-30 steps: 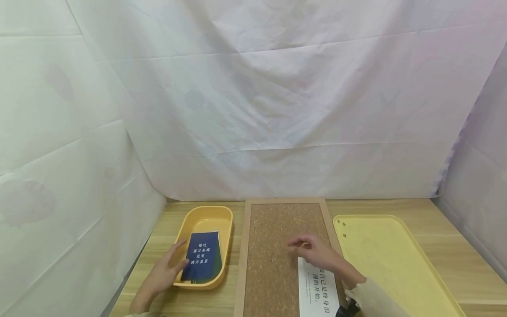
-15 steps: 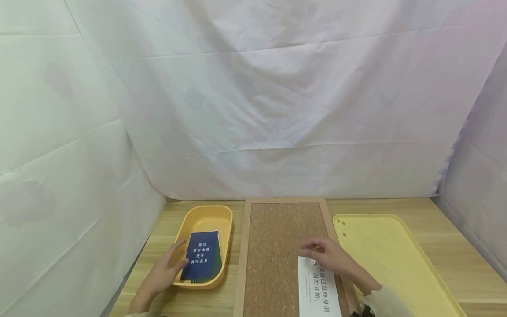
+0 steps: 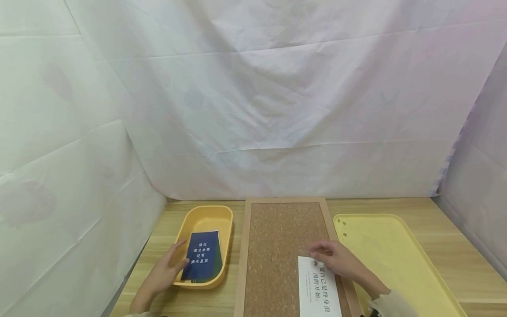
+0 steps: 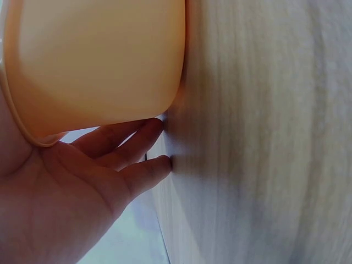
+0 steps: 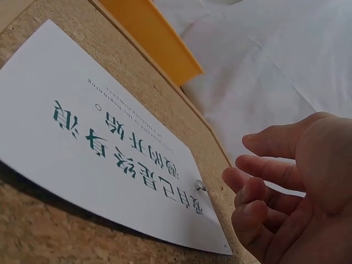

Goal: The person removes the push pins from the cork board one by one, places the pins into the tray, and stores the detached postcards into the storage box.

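Note:
My left hand [image 3: 162,270] holds the near left side of an orange-yellow plastic bin [image 3: 226,215]. In the head view its thumb and index finger lie over the rim; in the left wrist view the other fingers touch the outer wall and the table. Blue and green cards [image 3: 203,255] lie in the bin. My right hand [image 3: 342,262] hovers by the top of a white card [image 3: 313,286] with printed characters, its fingers loosely bent and holding nothing. A metal thumbtack [image 5: 201,185] sits in the card near its top edge, over the wood-framed cork board [image 3: 273,246].
Right of the board lies a pale yellow tray [image 3: 388,255] with several small thumbtacks [image 3: 344,223] in its far left corner. White cloth [image 3: 253,110] hangs behind and at both sides of the wooden table [image 3: 420,215].
My right hand has moved right and slightly toward me, uncovering the thumbtack at the card's top. My left hand and the bin have stayed in place.

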Available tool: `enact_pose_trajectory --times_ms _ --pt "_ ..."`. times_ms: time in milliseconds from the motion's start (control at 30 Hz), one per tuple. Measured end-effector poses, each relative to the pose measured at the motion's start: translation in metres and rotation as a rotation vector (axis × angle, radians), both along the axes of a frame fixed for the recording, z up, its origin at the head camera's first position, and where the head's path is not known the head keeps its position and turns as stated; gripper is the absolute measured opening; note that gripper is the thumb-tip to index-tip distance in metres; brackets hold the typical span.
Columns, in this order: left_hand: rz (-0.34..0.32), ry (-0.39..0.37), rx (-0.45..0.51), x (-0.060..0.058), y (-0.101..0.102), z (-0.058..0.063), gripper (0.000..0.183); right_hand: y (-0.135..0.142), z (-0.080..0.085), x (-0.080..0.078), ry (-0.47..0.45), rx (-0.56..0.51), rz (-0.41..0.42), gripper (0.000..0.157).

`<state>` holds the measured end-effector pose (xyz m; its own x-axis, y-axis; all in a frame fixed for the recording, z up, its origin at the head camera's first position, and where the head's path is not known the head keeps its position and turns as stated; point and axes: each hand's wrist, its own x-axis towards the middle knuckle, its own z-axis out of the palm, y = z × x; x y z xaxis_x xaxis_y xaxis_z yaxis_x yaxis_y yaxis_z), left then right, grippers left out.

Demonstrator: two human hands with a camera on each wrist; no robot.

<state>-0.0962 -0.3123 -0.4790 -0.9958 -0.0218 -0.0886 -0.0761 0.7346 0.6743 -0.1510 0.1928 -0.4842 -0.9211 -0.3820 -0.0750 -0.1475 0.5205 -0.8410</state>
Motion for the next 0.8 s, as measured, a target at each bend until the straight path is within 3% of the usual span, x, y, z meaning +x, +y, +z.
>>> enact_pose_trajectory --times_ms 267,500,800 --pt "0.005 0.0 -0.005 0.001 0.001 0.001 0.061 0.008 -0.003 0.001 0.006 0.003 0.041 0.024" --pt "0.0 -0.016 -0.008 0.001 0.0 0.003 0.061 0.011 -0.011 0.0 0.022 0.044 0.038 0.016" --pt "-0.023 0.013 0.012 0.001 -0.001 0.003 0.061 0.011 -0.015 0.002 0.012 0.05 0.049 0.015"
